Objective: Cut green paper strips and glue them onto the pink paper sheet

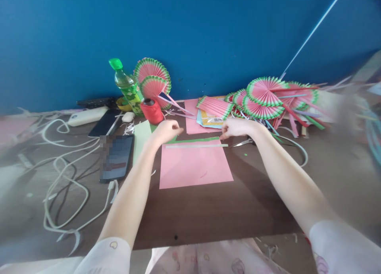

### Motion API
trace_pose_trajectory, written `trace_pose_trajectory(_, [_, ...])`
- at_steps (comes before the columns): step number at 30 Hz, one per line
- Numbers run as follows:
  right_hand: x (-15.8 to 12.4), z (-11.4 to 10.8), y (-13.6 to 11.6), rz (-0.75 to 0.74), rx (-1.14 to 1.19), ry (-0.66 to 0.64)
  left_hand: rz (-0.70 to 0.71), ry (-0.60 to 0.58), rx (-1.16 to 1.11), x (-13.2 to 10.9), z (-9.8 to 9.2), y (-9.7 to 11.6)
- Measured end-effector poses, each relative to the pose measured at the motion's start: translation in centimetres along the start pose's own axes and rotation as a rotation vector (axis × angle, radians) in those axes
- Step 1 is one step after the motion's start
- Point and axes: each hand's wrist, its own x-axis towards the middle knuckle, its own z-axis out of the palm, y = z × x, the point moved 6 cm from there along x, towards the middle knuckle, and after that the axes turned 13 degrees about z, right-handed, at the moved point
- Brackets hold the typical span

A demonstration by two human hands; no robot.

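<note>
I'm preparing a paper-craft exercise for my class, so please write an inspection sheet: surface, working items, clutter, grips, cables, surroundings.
Surface: dark brown table.
Working items: pink sheet; pale strip across its far end; green strip near its far edge.
Clutter: paper fans, bottle, red spool, phone.
Grips: left grip and right grip near opposite ends of the green strip; contact unclear.
Cables: white cables looped at left.
Surroundings: blue wall behind.

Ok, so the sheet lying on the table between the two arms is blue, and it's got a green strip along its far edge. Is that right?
Almost! The sheet is pink, not blue; the head view shows it. It does lie on the table between the two arms, with a green strip along its far edge.
</note>
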Motion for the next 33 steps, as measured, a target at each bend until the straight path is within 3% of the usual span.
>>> trace_pose_trajectory(3, [-0.3, -0.1, -1.6, -0.054, 0.028, 0.106, -0.082, 0.143, 0.035, -0.6, -1.8, -0.7])
trace_pose_trajectory(11, [-0.5, 2.2, -5.8, -0.157, -0.002, 0.234, -0.080, -0.072, 0.043, -0.3, -0.1, -2.6])
trace_pose_trajectory(16, [-0.8, 2.0, -6.6, -0.251, 0.124, 0.276, -0.068, -0.055, 0.026, -0.4, -0.1, -2.7])
trace_pose_trajectory(20, [-1.5, 0.9, -7.3, -0.375, 0.413, 0.454, 0.031, 0.023, -0.158, -0.2, -0.5, -1.3])
trace_pose_trajectory(24, [-2.3, 0.8, -8.2, -0.541, 0.657, 0.556, 0.138, -0.005, -0.382, 0.1, 0.2, 0.2])
trace_pose_trajectory(29, [-3.3, 1.0, -8.9, -0.655, 0.713, 0.680, 0.135, -0.108, -0.751, 0.0, 1.4, 1.3])
trace_pose_trajectory(33, [-3.7, 0.9, -8.9, -0.684, 0.736, 0.724, 0.098, -0.067, -0.971, 0.0, 1.4, 1.4])
